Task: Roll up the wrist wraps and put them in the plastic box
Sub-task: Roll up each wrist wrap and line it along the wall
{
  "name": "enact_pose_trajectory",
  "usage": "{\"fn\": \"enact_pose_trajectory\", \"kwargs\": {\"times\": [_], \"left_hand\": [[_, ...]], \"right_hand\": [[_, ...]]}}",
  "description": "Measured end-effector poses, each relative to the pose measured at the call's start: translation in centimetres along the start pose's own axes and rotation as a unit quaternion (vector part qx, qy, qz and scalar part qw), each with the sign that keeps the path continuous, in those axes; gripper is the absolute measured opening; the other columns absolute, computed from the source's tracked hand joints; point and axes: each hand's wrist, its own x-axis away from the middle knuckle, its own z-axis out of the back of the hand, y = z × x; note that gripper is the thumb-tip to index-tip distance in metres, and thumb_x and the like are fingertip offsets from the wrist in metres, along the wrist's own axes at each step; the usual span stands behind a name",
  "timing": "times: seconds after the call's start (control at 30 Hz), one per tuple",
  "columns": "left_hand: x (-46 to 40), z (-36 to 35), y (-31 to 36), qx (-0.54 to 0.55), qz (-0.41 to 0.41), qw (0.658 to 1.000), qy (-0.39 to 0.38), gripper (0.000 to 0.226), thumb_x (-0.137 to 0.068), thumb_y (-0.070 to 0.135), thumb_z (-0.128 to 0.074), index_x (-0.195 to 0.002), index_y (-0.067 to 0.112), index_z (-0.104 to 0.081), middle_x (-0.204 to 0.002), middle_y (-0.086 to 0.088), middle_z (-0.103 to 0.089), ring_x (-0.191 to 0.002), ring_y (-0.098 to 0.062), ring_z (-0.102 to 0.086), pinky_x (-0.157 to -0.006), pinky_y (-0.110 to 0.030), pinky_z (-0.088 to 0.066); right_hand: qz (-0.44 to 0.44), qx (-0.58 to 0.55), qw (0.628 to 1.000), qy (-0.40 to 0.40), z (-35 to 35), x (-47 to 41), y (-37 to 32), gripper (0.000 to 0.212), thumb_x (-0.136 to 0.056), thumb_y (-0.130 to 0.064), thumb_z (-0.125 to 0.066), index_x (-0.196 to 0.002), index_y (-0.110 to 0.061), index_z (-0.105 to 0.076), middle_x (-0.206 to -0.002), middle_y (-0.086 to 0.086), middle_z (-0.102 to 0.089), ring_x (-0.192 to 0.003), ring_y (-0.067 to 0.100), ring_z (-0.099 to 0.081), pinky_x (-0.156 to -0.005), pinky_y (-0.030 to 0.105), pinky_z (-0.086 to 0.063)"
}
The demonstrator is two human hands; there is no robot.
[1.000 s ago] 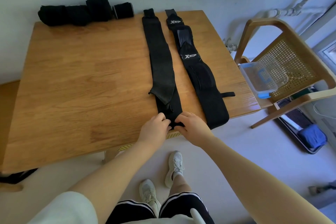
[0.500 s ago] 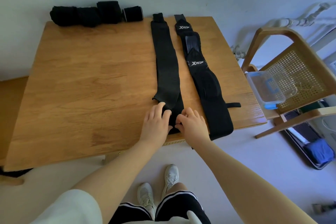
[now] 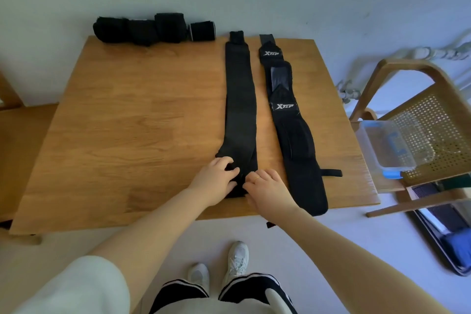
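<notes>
Two long black wrist wraps lie flat on the wooden table (image 3: pixel 132 122), running from the far edge toward me. The plain left wrap (image 3: pixel 239 99) has its near end under my hands. My left hand (image 3: pixel 216 181) and my right hand (image 3: pixel 267 188) both grip that near end with curled fingers, side by side. The right wrap (image 3: pixel 293 132) carries white logos and lies untouched, its near end hanging over the table's front edge. Several rolled black wraps (image 3: pixel 153 28) sit at the table's far left edge. The clear plastic box (image 3: pixel 392 145) rests on a chair to the right.
A wooden chair (image 3: pixel 433 115) with a woven back stands right of the table and holds the box, which has a blue clip. A dark tray with a blue cloth (image 3: pixel 456 250) lies on the floor beneath it. The wall is close behind the table.
Both hands have moved forward along the left wrap from the table's front edge, gathering its near end under them. The view has shifted slightly.
</notes>
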Motion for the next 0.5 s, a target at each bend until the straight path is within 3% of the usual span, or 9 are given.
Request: {"fn": "enact_pose_trajectory", "kwargs": {"times": [0.07, 0.1, 0.2, 0.3, 0.37, 0.5], "left_hand": [[-0.5, 0.4, 0.1, 0.022, 0.012, 1.000, 0.013, 0.041, -0.099, 0.027, -0.046, -0.140, 0.023, -0.044, -0.147, 0.000, -0.031, -0.131, -0.019, -0.034, -0.102, -0.031, -0.041], [-0.7, 0.5, 0.2, 0.023, 0.013, 0.999, 0.020, 0.040, -0.098, 0.026, -0.047, -0.138, 0.023, -0.047, -0.143, 0.000, -0.035, -0.127, -0.018, -0.038, -0.099, -0.030, -0.043], [-0.7, 0.5, 0.6, 0.015, 0.012, 0.999, 0.040, 0.039, -0.099, 0.024, -0.046, -0.137, 0.020, -0.049, -0.137, 0.000, -0.041, -0.122, -0.018, -0.042, -0.097, -0.028, -0.042], [-0.2, 0.3, 0.8, 0.030, 0.010, 0.999, 0.037, 0.041, -0.101, 0.027, -0.041, -0.141, 0.020, -0.044, -0.143, 0.002, -0.036, -0.128, -0.017, -0.038, -0.102, -0.027, -0.037], [0.2, 0.4, 0.5, 0.045, 0.007, 0.999, 0.015, 0.047, -0.099, 0.033, -0.043, -0.144, 0.022, -0.038, -0.149, 0.005, -0.029, -0.135, -0.014, -0.031, -0.105, -0.027, -0.035], [0.2, 0.7, 0.4, 0.006, 0.001, 1.000, -0.001, 0.054, -0.094, 0.035, -0.053, -0.144, 0.024, -0.037, -0.147, 0.006, -0.031, -0.134, -0.014, -0.032, -0.104, -0.029, -0.039]], "right_hand": [[-0.044, -0.068, 0.994, -0.067, 0.7, -0.6, 0.5, 0.034, -0.100, -0.030, -0.042, -0.132, -0.024, -0.053, -0.128, 0.000, -0.051, -0.117, 0.020, -0.047, -0.099, 0.033, -0.033], [-0.068, -0.101, 0.988, -0.097, 1.1, -1.1, 0.7, 0.035, -0.101, -0.030, -0.041, -0.134, -0.025, -0.051, -0.126, 0.000, -0.051, -0.116, 0.019, -0.048, -0.097, 0.032, -0.035], [-0.145, -0.222, 0.951, -0.160, 1.6, -2.6, 1.4, 0.033, -0.095, -0.028, -0.053, -0.128, -0.022, -0.057, -0.113, 0.002, -0.059, -0.099, 0.018, -0.057, -0.086, 0.030, -0.049], [-0.243, -0.299, 0.907, -0.171, 2.0, -3.8, 2.0, 0.039, -0.085, -0.028, -0.069, -0.118, -0.017, -0.054, -0.099, 0.002, -0.059, -0.087, 0.018, -0.060, -0.080, 0.031, -0.055], [-0.250, -0.271, 0.912, -0.180, 2.5, -4.8, 2.2, 0.041, -0.081, -0.030, -0.073, -0.113, -0.017, -0.051, -0.094, 0.003, -0.057, -0.085, 0.019, -0.061, -0.080, 0.035, -0.056], [-0.159, -0.133, 0.949, -0.236, 3.6, -5.7, 2.2, 0.033, -0.088, -0.034, -0.064, -0.114, -0.014, -0.060, -0.097, 0.004, -0.058, -0.087, 0.021, -0.059, -0.079, 0.036, -0.054]]}}
